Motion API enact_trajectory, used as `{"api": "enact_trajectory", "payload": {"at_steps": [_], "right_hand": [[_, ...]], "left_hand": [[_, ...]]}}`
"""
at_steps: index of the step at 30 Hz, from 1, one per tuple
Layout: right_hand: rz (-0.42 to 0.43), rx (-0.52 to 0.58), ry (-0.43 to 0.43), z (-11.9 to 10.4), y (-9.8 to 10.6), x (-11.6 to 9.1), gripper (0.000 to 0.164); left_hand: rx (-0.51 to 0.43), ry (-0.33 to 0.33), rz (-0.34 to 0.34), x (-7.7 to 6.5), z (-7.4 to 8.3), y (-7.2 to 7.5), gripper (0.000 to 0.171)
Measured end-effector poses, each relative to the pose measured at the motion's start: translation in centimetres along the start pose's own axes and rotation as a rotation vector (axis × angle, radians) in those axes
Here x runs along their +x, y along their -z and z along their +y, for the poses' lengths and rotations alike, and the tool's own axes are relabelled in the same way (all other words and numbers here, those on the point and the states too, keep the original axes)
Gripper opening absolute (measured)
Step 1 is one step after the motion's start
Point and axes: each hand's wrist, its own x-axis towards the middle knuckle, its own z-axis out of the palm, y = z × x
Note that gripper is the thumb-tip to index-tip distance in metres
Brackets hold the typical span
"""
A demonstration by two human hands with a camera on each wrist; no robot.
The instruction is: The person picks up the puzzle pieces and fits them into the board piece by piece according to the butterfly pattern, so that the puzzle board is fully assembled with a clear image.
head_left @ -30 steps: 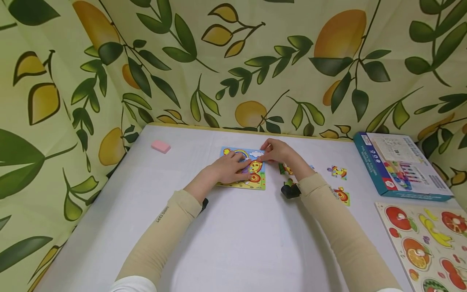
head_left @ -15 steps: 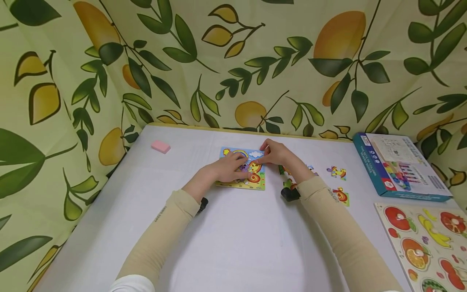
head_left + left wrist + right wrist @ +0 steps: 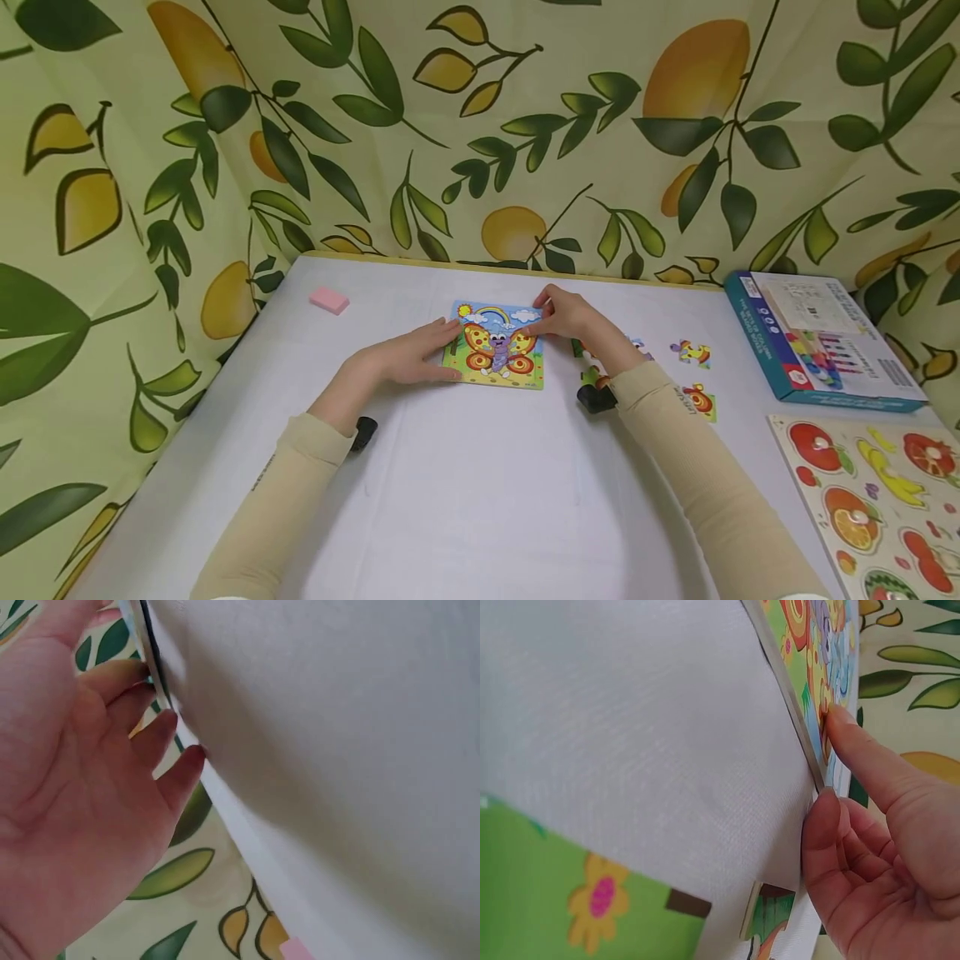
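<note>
A square butterfly jigsaw puzzle [image 3: 498,352], with a rainbow and clouds on it, lies flat on the white table. My left hand [image 3: 408,354] is at its left edge with fingers extended, and the thumb reaches the lower left corner. In the left wrist view, the fingers [image 3: 180,776] stand against or close to the board's edge. At the upper right corner my right hand [image 3: 567,315] holds the board. The right wrist view has its thumb [image 3: 866,754] on the picture face and the other fingers curled at the edge.
Loose jigsaw pieces [image 3: 692,353] lie to the right, some partly hidden by the right forearm. A boxed set [image 3: 828,342] and a fruit knob board [image 3: 870,500] are farther right. A pink block [image 3: 329,301] sits at the back left. Patterned cloth hangs behind the table.
My left hand has drawn back leftward from over the puzzle to its left edge, uncovering the butterfly. The right hand stays at the upper right corner.
</note>
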Motion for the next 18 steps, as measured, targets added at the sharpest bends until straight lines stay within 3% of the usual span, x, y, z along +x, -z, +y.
{"api": "enact_trajectory", "payload": {"at_steps": [3,10,14,18], "right_hand": [[0.002,-0.002,0.004,0.0,0.1,-0.1,0.056],[0.032,-0.002,0.028,0.6,0.5,-0.7,0.059],[0.103,-0.015,0.05,2.0,1.8,-2.1,0.053],[0.088,-0.101,0.069,3.7,3.5,-3.9,0.043]], "left_hand": [[0.017,-0.009,-0.027,-0.5,-0.2,-0.2,0.085],[0.055,0.038,-0.027,-0.4,0.0,-0.4,0.083],[0.057,0.033,-0.017,-0.4,0.0,-0.5,0.082],[0.047,0.033,-0.008,-0.5,-0.1,-0.5,0.083]]}}
